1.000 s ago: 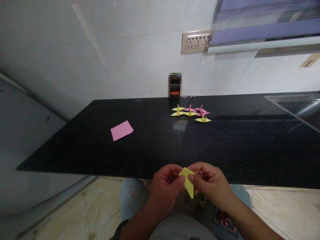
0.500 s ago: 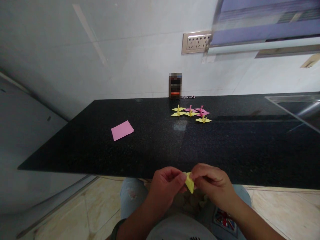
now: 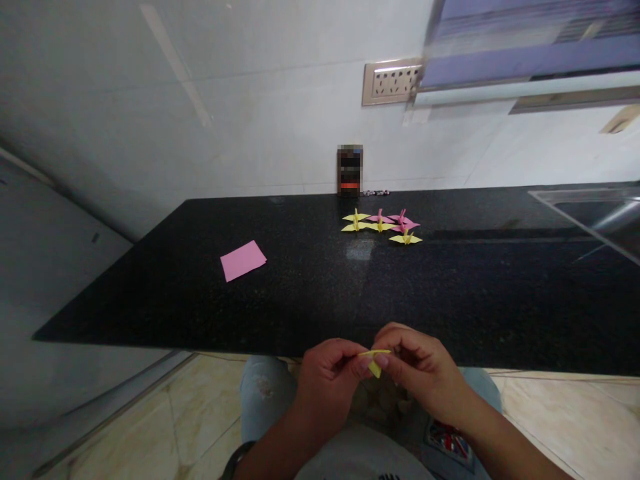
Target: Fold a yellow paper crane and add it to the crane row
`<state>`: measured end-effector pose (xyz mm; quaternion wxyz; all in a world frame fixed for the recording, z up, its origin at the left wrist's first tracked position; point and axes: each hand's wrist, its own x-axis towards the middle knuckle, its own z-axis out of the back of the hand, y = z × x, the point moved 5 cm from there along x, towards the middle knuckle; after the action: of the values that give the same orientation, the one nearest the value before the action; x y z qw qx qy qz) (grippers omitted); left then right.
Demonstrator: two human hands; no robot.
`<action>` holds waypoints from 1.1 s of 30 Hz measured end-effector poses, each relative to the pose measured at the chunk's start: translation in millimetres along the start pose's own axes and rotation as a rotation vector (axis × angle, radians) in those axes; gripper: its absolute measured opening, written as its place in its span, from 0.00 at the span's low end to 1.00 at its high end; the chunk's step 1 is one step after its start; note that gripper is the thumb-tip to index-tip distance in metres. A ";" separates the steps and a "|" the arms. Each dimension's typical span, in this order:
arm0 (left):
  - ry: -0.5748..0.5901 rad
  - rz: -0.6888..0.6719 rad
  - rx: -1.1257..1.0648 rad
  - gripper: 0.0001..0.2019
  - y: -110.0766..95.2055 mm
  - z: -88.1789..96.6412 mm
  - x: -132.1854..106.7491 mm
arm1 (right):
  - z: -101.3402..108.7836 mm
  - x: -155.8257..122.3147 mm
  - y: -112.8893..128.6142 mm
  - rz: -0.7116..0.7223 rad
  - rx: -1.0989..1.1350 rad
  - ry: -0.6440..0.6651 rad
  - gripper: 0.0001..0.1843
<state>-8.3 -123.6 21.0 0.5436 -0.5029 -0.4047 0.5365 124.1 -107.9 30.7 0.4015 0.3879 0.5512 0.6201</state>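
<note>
A small folded yellow paper is pinched between my two hands, just in front of the near edge of the black counter and above my lap. My left hand grips its left side with closed fingers. My right hand grips its right side, thumb and fingers pressed together. The paper lies nearly edge-on, so little of it shows.
Several folded paper cranes, yellow and pink, stand at the back of the counter. A flat pink paper square lies to the left. A small dark box stands against the wall below a socket plate. A metal sink is at the right.
The yellow paper hung down as a long point between my hands; it has been turned and pressed flatter, so less of it shows. My hands stayed in the same place.
</note>
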 end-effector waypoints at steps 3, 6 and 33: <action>0.014 -0.016 -0.010 0.09 -2.8 -1.0 -0.2 | 0.5 0.0 -0.2 -0.031 0.058 0.000 0.10; 0.037 -0.018 -0.066 0.09 -4.8 -2.0 -0.5 | 0.1 -1.2 -6.5 -0.072 0.114 -0.024 0.11; 0.416 0.426 -0.771 0.10 21.4 -30.9 2.6 | -4.6 4.4 -15.3 -0.117 0.247 0.014 0.10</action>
<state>18.5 -126.3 -5.5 0.2652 -0.8358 -0.3447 0.3352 119.3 -104.4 15.2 0.3822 0.3974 0.6478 0.5257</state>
